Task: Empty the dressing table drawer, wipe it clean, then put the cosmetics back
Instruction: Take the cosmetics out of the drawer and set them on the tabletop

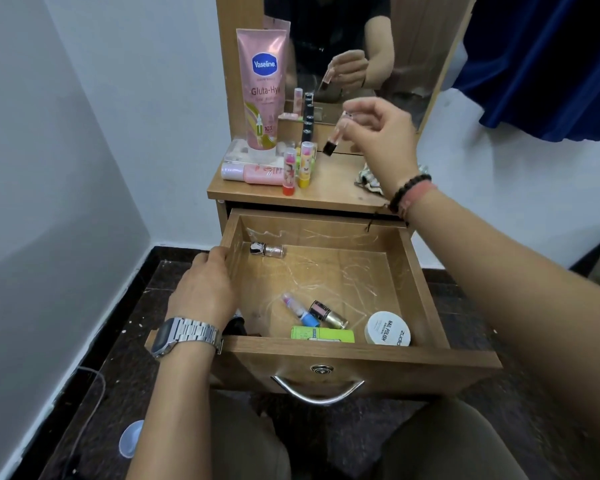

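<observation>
**Drawer half emptied, gloss tube held over the tabletop**

Head view: the wooden drawer stands pulled out, its bottom scratched and streaked. Inside lie a small glitter bottle near the back left corner, and at the front a pink-and-blue lip balm, a gold-capped polish bottle, a green box and a white jar labelled nail polish.

The right hand hangs above the tabletop, its grip narrow, pinching a clear gloss tube with a dark cap pointing down. The left hand grips the drawer's left wall, fingers curled over the rim; a metal watch sits on that wrist.

On the tabletop stand a tall pink lotion tube, two upright balm sticks, a pink bottle lying flat and a crumpled cloth to the right. The mirror behind reflects the hand and tube.
</observation>
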A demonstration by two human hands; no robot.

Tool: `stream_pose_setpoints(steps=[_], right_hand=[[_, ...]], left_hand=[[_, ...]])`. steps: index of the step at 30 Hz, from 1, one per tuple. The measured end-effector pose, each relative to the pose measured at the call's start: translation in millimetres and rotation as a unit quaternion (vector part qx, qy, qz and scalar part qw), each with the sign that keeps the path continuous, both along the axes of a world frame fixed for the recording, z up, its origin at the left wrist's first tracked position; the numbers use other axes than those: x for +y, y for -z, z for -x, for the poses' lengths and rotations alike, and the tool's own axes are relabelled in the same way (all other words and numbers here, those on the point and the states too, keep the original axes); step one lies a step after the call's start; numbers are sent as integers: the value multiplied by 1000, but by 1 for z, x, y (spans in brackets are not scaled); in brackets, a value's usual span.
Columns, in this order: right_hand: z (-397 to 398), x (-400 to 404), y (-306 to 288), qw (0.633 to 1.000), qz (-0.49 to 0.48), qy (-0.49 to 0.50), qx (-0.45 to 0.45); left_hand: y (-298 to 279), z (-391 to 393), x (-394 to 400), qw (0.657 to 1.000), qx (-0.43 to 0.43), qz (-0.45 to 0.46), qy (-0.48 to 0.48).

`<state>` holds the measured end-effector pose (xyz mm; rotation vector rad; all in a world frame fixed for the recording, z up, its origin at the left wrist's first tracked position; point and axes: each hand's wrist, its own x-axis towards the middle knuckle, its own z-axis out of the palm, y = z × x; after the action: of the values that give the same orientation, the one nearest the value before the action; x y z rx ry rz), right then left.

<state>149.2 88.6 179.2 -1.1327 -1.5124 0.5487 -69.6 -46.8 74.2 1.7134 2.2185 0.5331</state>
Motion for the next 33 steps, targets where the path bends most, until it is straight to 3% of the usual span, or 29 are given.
stream_pose_setpoints(steps=[5, 15, 25, 30, 33], right_hand=[[0, 64, -3, 993, 16, 71, -92], [17, 111, 19, 960, 46, 108, -253], [10, 102, 19, 973, 8, 108, -202], [14, 60, 5, 983, -100, 113, -108], [23, 20, 1, 957, -243, 100, -122]], left_hand=[[2, 1, 1, 1000, 2, -6, -2], [-3, 0, -1, 1000, -18, -3, -15], [-4, 1, 0, 1000, -24, 8, -16], [-2, 1, 1, 1000, -20, 11, -10], [-2, 2, 1, 1000, -19, 9, -9]])
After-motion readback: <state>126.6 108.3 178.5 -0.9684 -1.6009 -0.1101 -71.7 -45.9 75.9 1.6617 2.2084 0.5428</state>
